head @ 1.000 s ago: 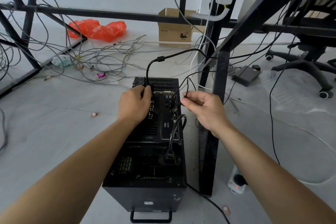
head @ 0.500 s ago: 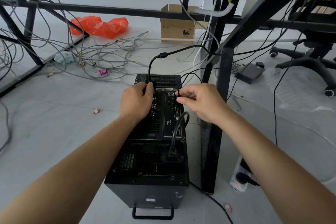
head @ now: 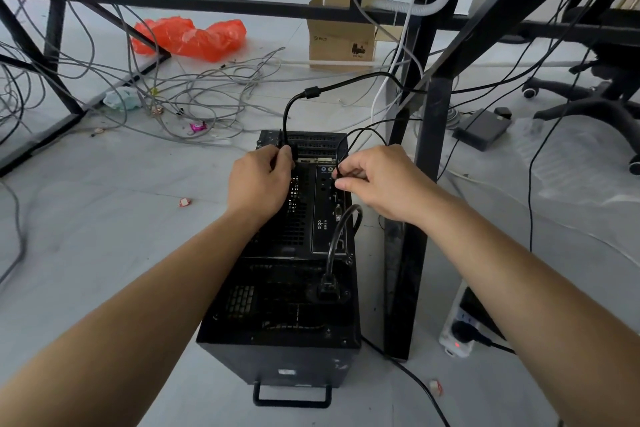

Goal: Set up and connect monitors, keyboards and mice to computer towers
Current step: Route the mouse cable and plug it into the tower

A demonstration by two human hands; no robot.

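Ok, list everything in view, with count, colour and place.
computer tower: one, black, floor centre, rear panel up
thick cable: one, black, arching into the tower's far end
thin cable: count unclear, black, beside the tower's right edge
power cord: one, black, plugged into the tower's rear
power strip: two, white, floor right and hanging top
plastic bag: one, orange, floor, far left
cardboard box: one, brown, far centre
office chair: one, black, far right
left hand: one, grip on thick cable's plug
right hand: one, grip pinching thin cable
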